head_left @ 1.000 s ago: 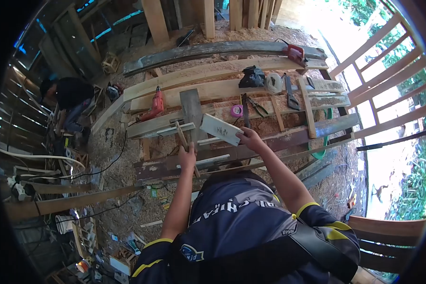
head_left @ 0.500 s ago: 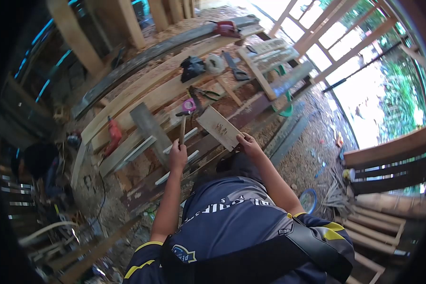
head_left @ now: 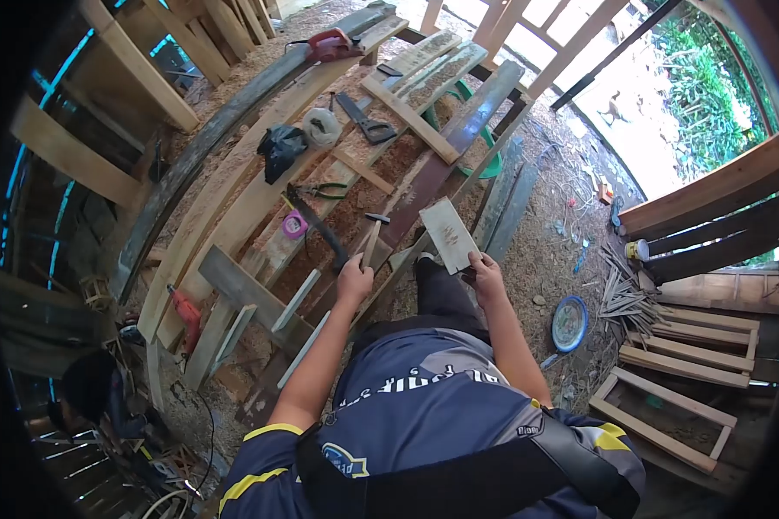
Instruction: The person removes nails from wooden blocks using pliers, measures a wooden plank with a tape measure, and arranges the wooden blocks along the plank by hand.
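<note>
My left hand [head_left: 355,280] is closed around the handle of a hammer [head_left: 370,246], its head pointing up and away from me. Between the fingers of my right hand [head_left: 487,278] is the near end of a short flat board [head_left: 449,235], with a rough, marked patch on its face. A long dark tool [head_left: 318,227] lies on the planks, its lower end meeting my left hand in view; I cannot tell whether they touch. Close by are pliers [head_left: 330,190] with green handles and a pink ring-shaped roll [head_left: 294,225].
Long planks [head_left: 225,195] form the work surface, bearing a handsaw [head_left: 368,123], a black bag [head_left: 283,150], a red power tool [head_left: 333,45] and a red drill [head_left: 185,318]. Wooden frames [head_left: 666,419] and a blue-rimmed basin [head_left: 569,323] are at right. A person [head_left: 95,389] seems crouched at lower left.
The view has turned, shifting the bench left and up. Hammer and board have moved rightward over the bench, and the board stands more upright in view. Both hands keep their hold.
</note>
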### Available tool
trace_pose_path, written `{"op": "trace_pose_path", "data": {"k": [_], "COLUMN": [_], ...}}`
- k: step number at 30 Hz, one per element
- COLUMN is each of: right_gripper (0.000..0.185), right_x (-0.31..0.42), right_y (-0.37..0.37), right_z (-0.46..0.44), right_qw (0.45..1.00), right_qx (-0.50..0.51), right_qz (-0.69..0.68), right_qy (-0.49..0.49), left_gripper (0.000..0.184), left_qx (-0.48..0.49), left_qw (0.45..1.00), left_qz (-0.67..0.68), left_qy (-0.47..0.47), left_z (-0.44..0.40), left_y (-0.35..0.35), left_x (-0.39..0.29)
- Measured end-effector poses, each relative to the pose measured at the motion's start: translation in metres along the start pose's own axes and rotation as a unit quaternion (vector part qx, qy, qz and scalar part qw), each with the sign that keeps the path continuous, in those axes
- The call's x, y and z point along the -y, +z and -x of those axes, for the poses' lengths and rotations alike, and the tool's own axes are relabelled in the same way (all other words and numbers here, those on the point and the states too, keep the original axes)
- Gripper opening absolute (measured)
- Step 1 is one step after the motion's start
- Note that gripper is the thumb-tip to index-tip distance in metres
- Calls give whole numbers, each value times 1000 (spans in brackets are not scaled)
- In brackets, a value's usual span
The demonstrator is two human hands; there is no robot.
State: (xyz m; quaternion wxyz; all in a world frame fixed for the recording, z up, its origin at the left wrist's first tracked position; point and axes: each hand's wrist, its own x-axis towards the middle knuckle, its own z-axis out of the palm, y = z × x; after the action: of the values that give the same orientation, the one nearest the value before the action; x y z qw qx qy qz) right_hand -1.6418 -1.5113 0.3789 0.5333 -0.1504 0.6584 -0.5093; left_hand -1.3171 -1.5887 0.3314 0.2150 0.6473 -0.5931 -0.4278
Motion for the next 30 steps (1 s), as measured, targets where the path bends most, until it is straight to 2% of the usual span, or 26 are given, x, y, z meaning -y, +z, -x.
{"op": "trace_pose_path", "data": {"k": [5, 8, 11, 14, 18, 21, 24, 25, 28, 29, 30], "right_gripper": [27, 29, 30, 31, 30, 30, 33, 35, 35, 35, 36], "right_x": [9, 14, 37, 61, 93, 119, 138, 142, 151, 145, 144], "right_y": [-9, -18, -24, -34, -37, -30, -19, -11, 21, 33, 47], "right_z": [-69, -108, -143, -189, -248, -278, -302, -308, -316, -319, -318], "right_qw": [999, 998, 997, 994, 986, 981, 973, 971, 957, 953, 939], "right_qx": [12, 29, 45, 75, 110, 127, 155, 168, 230, 258, 292], "right_qz": [-4, -3, 16, 40, 89, 118, 133, 134, 130, 128, 152], "right_qy": [35, 50, 68, 75, 86, 91, 104, 108, 120, 99, 103], "left_gripper": [52, 50, 50, 51, 52, 53, 52, 53, 57, 58, 57], "left_qx": [-7, -49, -135, -175, -304, -320, -206, -185, -154, -174, -166], "left_qw": [1000, 998, 991, 981, 944, 933, 959, 969, 968, 965, 931], "left_qz": [-15, 33, 16, 45, -3, 1, 33, -11, -30, 89, 252], "left_qy": [-10, -9, -11, -69, -130, -165, -191, -165, -194, -175, -205], "left_z": [-65, -114, -170, -221, -279, -298, -292, -289, -278, -275, -267], "left_y": [46, 79, 117, 130, 182, 199, 176, 176, 174, 173, 159], "left_x": [-29, -48, -56, -81, -52, -43, -61, -51, -30, -21, -35]}}
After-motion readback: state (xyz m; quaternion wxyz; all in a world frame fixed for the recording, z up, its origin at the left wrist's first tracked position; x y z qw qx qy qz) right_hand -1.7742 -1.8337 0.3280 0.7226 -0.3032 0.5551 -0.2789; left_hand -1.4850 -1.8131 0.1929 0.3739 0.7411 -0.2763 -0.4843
